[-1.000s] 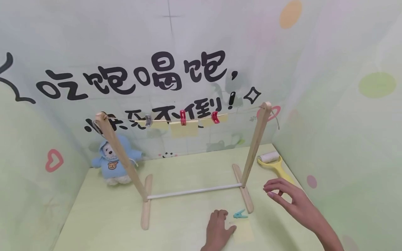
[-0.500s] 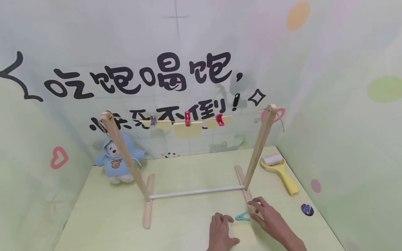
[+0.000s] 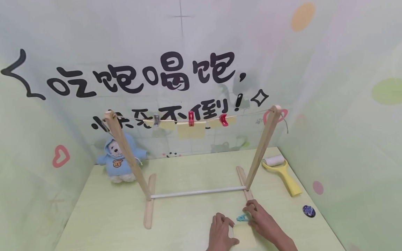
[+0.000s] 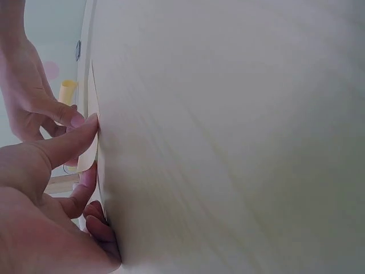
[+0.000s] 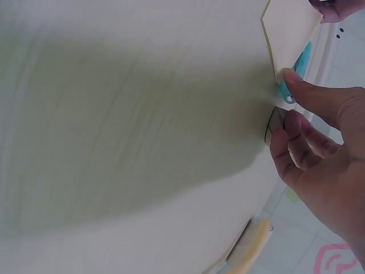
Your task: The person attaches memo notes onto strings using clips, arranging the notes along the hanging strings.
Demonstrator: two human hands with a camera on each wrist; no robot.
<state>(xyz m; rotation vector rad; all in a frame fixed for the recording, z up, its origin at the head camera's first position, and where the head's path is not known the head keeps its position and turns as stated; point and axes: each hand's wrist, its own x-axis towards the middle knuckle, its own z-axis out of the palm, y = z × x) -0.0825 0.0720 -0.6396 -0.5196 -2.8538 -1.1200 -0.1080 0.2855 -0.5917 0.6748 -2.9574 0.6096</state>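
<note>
A pale yellow sticky note (image 3: pixel 245 235) lies at the front of the table. My left hand (image 3: pixel 220 232) holds it at its left edge, with thumb and index fingertip set apart along that edge in the left wrist view. Just beyond the note is a teal clothespin (image 3: pixel 242 218). My right hand (image 3: pixel 263 221) has thumb and index finger around its handle end; in the right wrist view the thumb covers part of the clothespin (image 5: pixel 302 60). The other right fingers are curled beside the wooden foot (image 5: pixel 275 127) of the stand.
A wooden stand (image 3: pixel 263 146) carries a string with yellow notes (image 3: pixel 191 130) hung by a grey clip (image 3: pixel 156 120) and two red clips (image 3: pixel 191 119). A blue-hooded plush toy (image 3: pixel 119 162) sits back left. A yellow-handled lint roller (image 3: pixel 287 177) and dark round badge (image 3: pixel 309 211) lie at right.
My right hand has come left and down from beside the lint roller to the clothespin, uncovering the badge. My left hand stays at the note's left edge. The head view has shifted slightly.
</note>
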